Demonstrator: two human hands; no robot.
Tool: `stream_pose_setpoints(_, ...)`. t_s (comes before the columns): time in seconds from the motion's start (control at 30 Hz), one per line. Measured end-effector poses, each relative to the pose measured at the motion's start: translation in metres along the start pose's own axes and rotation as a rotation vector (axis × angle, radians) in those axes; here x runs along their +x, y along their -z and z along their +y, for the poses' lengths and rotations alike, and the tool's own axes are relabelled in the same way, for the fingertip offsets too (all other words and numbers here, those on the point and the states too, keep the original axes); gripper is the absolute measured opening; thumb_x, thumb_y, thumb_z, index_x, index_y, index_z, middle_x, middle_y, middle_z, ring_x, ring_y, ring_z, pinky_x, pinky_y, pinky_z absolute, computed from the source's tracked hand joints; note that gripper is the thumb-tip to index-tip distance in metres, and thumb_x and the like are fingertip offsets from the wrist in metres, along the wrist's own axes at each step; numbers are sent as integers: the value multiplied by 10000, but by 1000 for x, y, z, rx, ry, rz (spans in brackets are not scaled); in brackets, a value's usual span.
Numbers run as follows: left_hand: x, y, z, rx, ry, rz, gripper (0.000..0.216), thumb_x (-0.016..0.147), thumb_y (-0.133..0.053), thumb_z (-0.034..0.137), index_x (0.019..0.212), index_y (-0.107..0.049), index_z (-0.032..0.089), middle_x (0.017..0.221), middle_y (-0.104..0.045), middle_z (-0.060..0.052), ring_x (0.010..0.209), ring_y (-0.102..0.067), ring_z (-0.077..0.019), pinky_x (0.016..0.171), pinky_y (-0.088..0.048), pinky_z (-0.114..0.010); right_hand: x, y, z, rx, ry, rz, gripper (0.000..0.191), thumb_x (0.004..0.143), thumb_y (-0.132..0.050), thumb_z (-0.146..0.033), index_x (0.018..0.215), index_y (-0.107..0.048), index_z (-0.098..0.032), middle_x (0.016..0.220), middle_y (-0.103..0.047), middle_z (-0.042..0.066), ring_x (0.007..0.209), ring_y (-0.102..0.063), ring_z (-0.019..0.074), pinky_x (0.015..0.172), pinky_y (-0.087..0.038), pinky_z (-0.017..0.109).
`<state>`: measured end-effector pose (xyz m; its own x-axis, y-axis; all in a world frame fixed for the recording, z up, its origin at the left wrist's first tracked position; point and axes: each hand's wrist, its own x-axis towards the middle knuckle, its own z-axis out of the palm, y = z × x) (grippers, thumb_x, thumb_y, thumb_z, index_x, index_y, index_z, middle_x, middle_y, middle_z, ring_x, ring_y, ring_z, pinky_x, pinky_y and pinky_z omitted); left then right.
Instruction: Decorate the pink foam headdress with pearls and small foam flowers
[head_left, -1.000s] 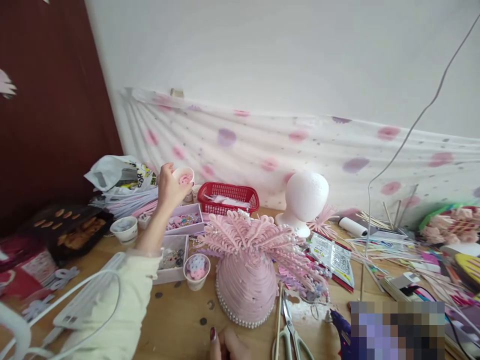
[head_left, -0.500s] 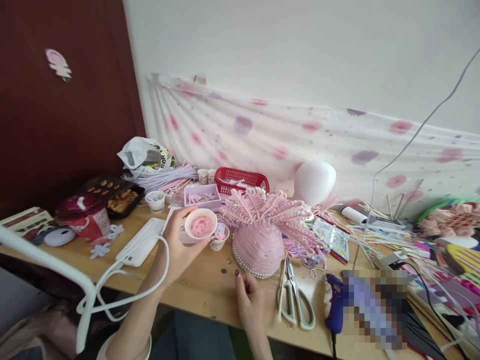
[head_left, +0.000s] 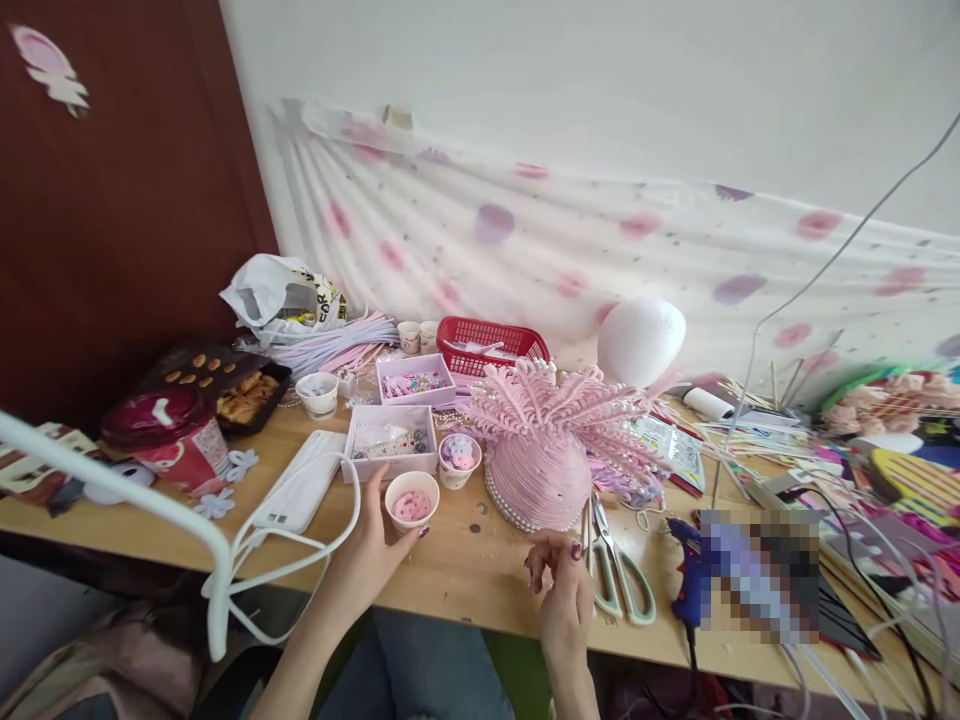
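Observation:
My left hand (head_left: 379, 540) curves around a small white paper cup (head_left: 411, 481) of pink pieces, fingers on its left side and thumb across its front. The cup is low at the table, just before a lilac box (head_left: 390, 463) of beads. Right beside it stands another paper cup (head_left: 459, 481) with lilac and pink pieces. My right hand (head_left: 564, 590) is closed with curled fingers; whatever they may hold is hidden. Behind that hand is a pink dome (head_left: 536, 480) wrapped in cord, with a pearl trim and feathery pink sprays on top. Green-handled scissors (head_left: 619, 565) lie to its right.
A blue glue gun (head_left: 694, 575) lies at right near a blurred patch. Left are a white power bank (head_left: 300, 485) with looped cable and a red-lidded cup (head_left: 165, 440). At the back are a red basket (head_left: 491, 330) and a white foam ball (head_left: 641, 342).
My left hand has brought the paper cup down toward the table, in front of the bead box. My right hand has shifted right, near the scissors. The camera view has moved slightly.

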<state>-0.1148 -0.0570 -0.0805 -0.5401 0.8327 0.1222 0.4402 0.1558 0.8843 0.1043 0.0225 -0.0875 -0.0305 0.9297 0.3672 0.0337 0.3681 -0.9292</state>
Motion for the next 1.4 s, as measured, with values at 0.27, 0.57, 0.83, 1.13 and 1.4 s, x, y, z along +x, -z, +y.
stream_pose_setpoints(0.27, 12, 2, -15, -5, -98, 100, 651, 838, -610, 385, 1400, -340, 199, 1436, -530, -222, 1316, -559, -340, 1051, -483, -525, 7, -17, -16, -332, 142, -189, 269, 981, -505, -400, 1044, -654, -185, 852, -716, 73, 740, -679, 189, 610, -513, 259)
stream_pose_setpoints(0.57, 24, 12, -21, 5, -78, 144, 595, 818, -623, 320, 1367, -407, 247, 1375, -599, -152, 1276, -596, -316, 1018, -515, -484, 1, -43, 8, -418, 296, -213, 176, 972, -504, -272, 1034, -648, -191, 830, -736, 59, 709, -702, 168, 627, -543, 238)
stream_pose_setpoints(0.83, 35, 11, -15, 50, -100, 155, 599, 827, -622, 283, 1380, -400, 229, 1388, -587, -159, 1306, -570, -318, 1037, -499, -490, -1, -40, 12, -344, 159, -283, 251, 971, -496, -327, 1000, -678, -157, 660, -643, 25, 540, -607, 137, 473, -487, 200)
stream_pose_setpoints(1.13, 18, 26, -10, 65, -201, 161, 606, 810, -548, 160, 1399, -414, 208, 1361, -585, -145, 1283, -574, -265, 1052, -486, -446, 0, -39, 14, -360, 169, -390, 261, 965, -502, -347, 989, -683, -160, 612, -614, 5, 475, -554, 125, 449, -445, 211)
stream_pose_setpoints(1.4, 20, 84, -12, 225, -240, 745, 104, 846, -537, 220, 845, -640, 213, 863, -669, -42, 853, -626, -221, 839, -509, -391, -3, -37, 19, -321, 168, -363, 229, 960, -482, -335, 982, -644, -175, 751, -698, 64, 563, -639, 155, 496, -490, 231)
